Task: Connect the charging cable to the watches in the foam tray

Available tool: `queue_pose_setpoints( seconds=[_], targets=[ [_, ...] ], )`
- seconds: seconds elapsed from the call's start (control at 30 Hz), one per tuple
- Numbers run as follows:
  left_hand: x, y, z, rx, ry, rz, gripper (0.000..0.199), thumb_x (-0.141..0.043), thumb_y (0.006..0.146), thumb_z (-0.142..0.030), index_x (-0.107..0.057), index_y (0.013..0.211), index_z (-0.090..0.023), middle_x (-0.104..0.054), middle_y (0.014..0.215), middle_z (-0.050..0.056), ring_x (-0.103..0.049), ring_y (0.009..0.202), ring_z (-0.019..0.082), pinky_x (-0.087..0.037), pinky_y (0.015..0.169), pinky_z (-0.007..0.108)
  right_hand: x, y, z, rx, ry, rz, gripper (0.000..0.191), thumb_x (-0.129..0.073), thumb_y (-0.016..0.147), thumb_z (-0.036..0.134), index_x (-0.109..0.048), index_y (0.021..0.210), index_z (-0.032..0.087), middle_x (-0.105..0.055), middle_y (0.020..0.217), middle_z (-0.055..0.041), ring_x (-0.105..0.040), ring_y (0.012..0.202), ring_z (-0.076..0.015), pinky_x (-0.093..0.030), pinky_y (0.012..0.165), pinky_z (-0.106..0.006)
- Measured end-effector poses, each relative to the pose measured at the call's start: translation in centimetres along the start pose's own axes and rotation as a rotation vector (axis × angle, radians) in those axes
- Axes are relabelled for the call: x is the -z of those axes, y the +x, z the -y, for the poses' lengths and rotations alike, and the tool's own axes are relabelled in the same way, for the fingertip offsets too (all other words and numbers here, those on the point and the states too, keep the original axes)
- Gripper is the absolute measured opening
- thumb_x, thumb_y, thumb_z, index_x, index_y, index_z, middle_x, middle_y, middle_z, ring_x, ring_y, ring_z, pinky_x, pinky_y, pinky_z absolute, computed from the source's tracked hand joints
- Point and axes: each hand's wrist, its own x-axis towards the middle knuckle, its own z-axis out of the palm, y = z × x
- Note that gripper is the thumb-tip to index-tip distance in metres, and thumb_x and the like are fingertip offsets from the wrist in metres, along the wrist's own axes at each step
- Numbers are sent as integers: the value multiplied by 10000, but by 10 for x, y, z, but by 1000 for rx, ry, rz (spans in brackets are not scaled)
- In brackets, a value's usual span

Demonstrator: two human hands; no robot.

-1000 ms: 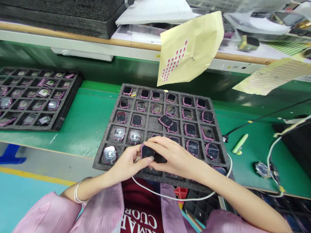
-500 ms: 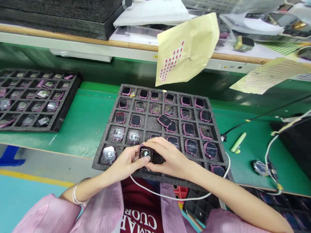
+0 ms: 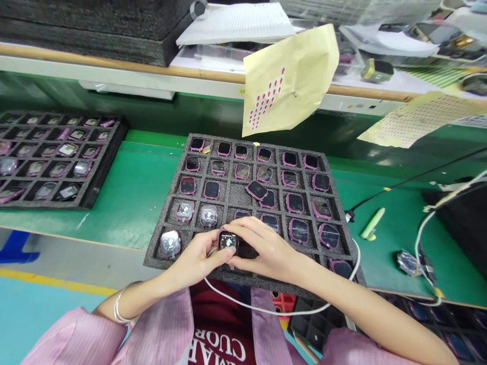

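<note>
Between both hands, over the front of a dark foam tray [image 3: 234, 195], is a watch body [image 3: 228, 242] with a lit screen. My left hand [image 3: 201, 256] grips its left side, the thumb on the lower screen. Fingers of my right hand [image 3: 262, 248] close on its top and right edges. A white cable [image 3: 266, 310] loops from near my left fingers round to the right. Purple-framed watch bodies lie in the tray's compartments; one watch [image 3: 256, 190] rests tilted over its neighbour. At the left, a few watches [image 3: 171, 244] have bright screens.
A second foam tray [image 3: 108, 167] of watches lies at the left on the green bench [image 3: 133, 177]. A shelf [image 3: 213, 73] crosses behind, with yellow paper [image 3: 291, 81] hanging from it. To the right are a green tool [image 3: 373, 223] and cables. Dark trays sit below the bench edge.
The camera view has shifted very slightly. Both hands keep their hold on the watch, with its screen still lit.
</note>
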Motion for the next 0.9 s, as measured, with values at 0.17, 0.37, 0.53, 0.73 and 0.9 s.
queue_pose_setpoints(
  seconds=[0.17, 0.37, 0.53, 0.73, 0.9],
  targets=[
    [-4, -3, 2, 11, 110, -17, 335, -595, 859, -359, -586, 1122, -151, -593, 778, 13, -540, 766, 180, -448, 707, 283, 9, 0, 0, 18, -46, -23, 373, -652, 833, 261, -548, 1173, 149, -628, 1061, -124, -596, 964, -254, -503, 838, -415],
    [-6, -8, 6, 23, -78, -198, 394, -685, 791, -402, -548, 1089, -184, -540, 728, -17, -487, 603, 114, -421, 557, 212, 17, -11, 13, -74, -65, -136, 399, -721, 781, 302, -568, 1122, 161, -635, 974, -88, -595, 896, -231, -481, 805, -384],
    [-9, -13, 2, 62, -205, -293, 324, -667, 824, -410, -571, 1043, -191, -550, 765, -16, -483, 618, 80, -392, 549, 170, 11, -29, 24, -190, -246, 172, 476, -755, 774, 344, -585, 1154, 114, -609, 1056, -132, -566, 931, -263, -461, 794, -401],
    [-30, -10, -8, 21, -179, -89, 287, -641, 863, -339, -550, 1102, -206, -499, 763, -39, -352, 536, 37, -278, 453, 146, 45, -53, 29, -312, -410, 334, 289, -755, 776, 252, -635, 1010, 131, -588, 988, -105, -553, 894, -270, -459, 764, -403],
    [-55, 8, 8, 72, -177, 112, 219, -596, 889, -315, -516, 1041, -180, -413, 682, -66, -291, 496, 34, -240, 431, 155, 38, -69, 26, -403, -406, 334, 359, -760, 749, 195, -602, 1057, 100, -560, 1027, -119, -556, 932, -280, -476, 774, -410]
  ],
)
